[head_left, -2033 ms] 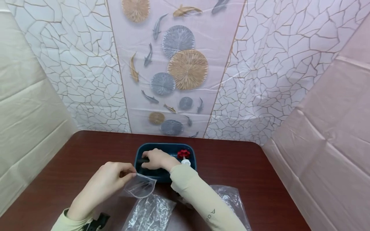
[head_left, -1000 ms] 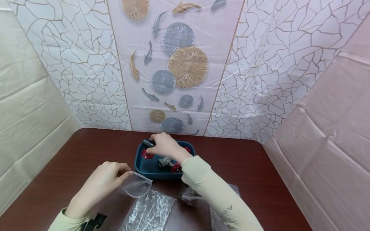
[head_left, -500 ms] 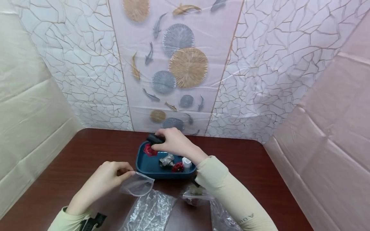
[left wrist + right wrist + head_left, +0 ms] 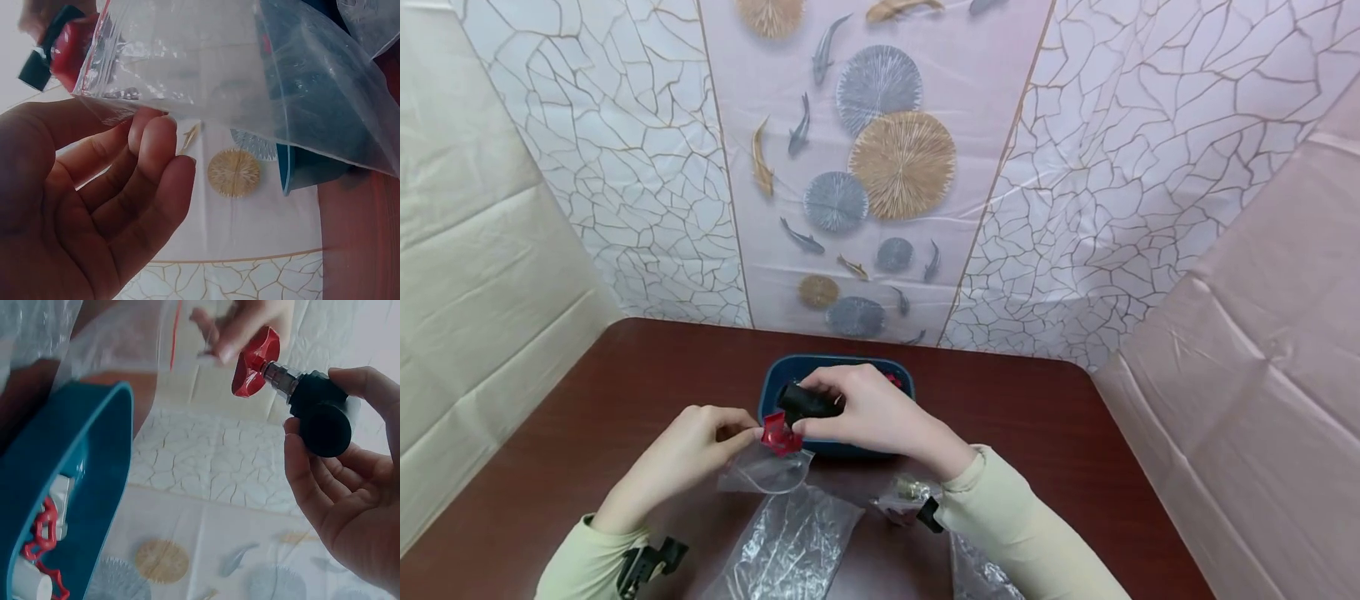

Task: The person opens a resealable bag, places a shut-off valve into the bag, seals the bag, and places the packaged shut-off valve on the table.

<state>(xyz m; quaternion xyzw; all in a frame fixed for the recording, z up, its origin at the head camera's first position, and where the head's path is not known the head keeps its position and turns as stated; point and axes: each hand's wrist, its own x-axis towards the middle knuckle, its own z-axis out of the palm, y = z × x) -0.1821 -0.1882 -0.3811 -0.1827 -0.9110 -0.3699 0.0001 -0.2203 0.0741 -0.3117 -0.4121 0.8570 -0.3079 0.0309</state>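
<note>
My left hand (image 4: 688, 450) pinches the edge of a clear zip-lock bag (image 4: 767, 473) between thumb and forefinger; its other fingers curl loosely in the left wrist view. In my right hand (image 4: 883, 421) is a black-bodied valve (image 4: 322, 415) with a red handwheel (image 4: 255, 365) and a metal neck, gripped by the body. The handwheel points at the left fingertips, by the bag's mouth. Whether wheel and bag touch, I cannot tell. Behind the right hand stands a dark teal tray (image 4: 769, 390), partly hidden.
Inside the tray lie red handwheels (image 4: 45, 528) and a white fitting (image 4: 34, 584). A flat clear bag (image 4: 790, 542) lies in front on the brown table (image 4: 1037, 433). Right of it are a small filled bag (image 4: 910, 492) and another clear bag (image 4: 981, 571).
My right hand has lifted the black valve from the tray's left side and brought it down and towards me, to the bag. My left hand keeps its pinch, nearly in place.
</note>
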